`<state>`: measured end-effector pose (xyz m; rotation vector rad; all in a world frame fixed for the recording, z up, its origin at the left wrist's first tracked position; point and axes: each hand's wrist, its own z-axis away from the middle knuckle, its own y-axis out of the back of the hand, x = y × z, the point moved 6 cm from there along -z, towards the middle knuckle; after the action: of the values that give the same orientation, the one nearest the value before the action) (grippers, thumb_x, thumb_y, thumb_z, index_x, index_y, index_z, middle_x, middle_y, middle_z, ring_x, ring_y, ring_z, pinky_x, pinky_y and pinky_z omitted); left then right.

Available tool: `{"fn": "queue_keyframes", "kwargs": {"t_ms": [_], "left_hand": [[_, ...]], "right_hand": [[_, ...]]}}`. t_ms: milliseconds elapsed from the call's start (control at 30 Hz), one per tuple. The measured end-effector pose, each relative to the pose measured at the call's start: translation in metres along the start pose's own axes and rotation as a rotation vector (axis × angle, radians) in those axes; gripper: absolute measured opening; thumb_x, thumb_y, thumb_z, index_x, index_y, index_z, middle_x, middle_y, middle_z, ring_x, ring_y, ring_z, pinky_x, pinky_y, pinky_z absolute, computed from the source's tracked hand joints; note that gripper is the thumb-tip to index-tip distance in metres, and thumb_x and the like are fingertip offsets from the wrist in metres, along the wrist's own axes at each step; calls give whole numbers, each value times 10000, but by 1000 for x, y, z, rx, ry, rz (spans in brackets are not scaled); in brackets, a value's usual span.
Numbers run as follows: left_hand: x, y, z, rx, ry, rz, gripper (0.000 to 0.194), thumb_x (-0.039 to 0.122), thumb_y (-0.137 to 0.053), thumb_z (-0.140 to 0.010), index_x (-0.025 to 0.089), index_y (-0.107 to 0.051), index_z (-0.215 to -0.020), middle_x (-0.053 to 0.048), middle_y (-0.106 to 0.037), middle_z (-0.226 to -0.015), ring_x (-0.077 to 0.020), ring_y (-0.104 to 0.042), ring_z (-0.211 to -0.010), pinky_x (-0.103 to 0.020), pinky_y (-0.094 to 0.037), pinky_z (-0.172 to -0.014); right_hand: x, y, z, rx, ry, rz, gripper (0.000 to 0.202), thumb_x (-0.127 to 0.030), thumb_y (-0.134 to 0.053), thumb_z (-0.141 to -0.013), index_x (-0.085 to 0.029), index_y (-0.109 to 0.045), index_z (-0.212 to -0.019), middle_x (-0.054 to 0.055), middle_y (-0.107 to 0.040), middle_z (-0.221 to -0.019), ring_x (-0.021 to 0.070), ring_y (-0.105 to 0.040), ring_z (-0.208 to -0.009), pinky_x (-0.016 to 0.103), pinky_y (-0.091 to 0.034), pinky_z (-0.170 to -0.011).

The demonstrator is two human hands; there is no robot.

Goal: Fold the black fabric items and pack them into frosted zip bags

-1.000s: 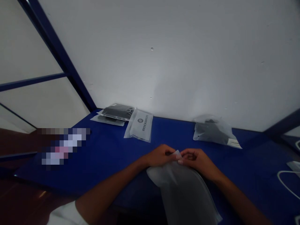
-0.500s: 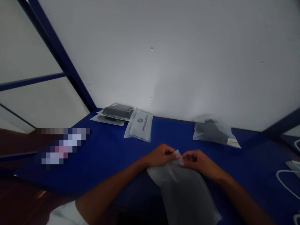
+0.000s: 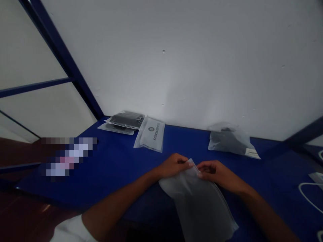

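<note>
Left hand (image 3: 174, 165) is closed on a corner of a frosted bag (image 3: 204, 208); the bag's edge is pinched just beside it by the right hand (image 3: 215, 173). Most of the bag is seen at 6 o'clock from both hands; whether it is supported by the surface (image 3: 121, 161) cannot be told. In judgement, the edge could be creased or lost by an uneven pull or loose pinch. Fingers are curled; forearms are angled in from 8 and 4 o'clock. A printed bag (image 3: 151, 134) is noted at 10 o'clock.
</note>
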<state>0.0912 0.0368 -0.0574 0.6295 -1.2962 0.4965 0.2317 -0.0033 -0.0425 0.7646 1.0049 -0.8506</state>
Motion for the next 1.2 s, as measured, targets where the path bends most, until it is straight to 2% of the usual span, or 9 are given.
{"fn": "queue_keyframes", "kwargs": {"t_ms": [233, 467, 633, 800, 1000, 1200], "left_hand": [[-1, 1, -1, 4, -6, -12, 463, 569, -567, -801, 119, -605, -698, 25, -454, -589, -83, -383, -551, -210, -278, -505], [0, 0, 0, -11, 4, -5, 460, 573, -568, -800, 124, -614, -714, 18, -486, -619, -91, -410, -574, -212, -307, -528], [0, 0, 0, -18, -1, -7, 456, 564, -556, -814, 119, -631, -747, 20, -488, -619, -91, -413, -575, -210, -300, -526], [1, -1, 0, -16, -21, -17, 455, 550, -555, -820, 115, -601, -697, 38, -433, -586, -76, -367, -544, -206, -274, -503], [1, -2, 0, -17, -19, 3, 430, 529, -564, -824, 116, -626, -725, 32, -473, -602, -76, -396, -552, -201, -291, -512], [2, -1, 1, 2, -14, 49, 446, 545, -580, -810, 117, -618, -691, 37, -463, -583, -71, -383, -537, -199, -289, -504]], "right_hand": [[1, 0, -2, 33, 16, 23, 357, -463, -771, -650, -179, -712, -858, 28, -689, -758, 188, -623, -721, 325, -469, -699], [1, 0, -3, 62, 36, 60, 383, -526, -732, -677, -187, -711, -854, 21, -679, -743, 178, -605, -693, 309, -454, -659], [0, 0, -2, 66, 46, 60, 359, -513, -712, -710, -180, -710, -846, 22, -676, -746, 176, -602, -698, 299, -446, -654], [2, 0, -3, 60, 38, 48, 343, -487, -709, -727, -167, -703, -850, 27, -677, -758, 177, -605, -705, 292, -442, -649], [4, -1, -3, 40, 50, 49, 338, -495, -694, -740, -176, -705, -850, 34, -691, -799, 195, -622, -753, 310, -457, -693], [5, -2, -3, 40, 18, -14, 371, -534, -693, -724, -174, -704, -814, 21, -675, -735, 174, -609, -677, 299, -449, -644]]}}
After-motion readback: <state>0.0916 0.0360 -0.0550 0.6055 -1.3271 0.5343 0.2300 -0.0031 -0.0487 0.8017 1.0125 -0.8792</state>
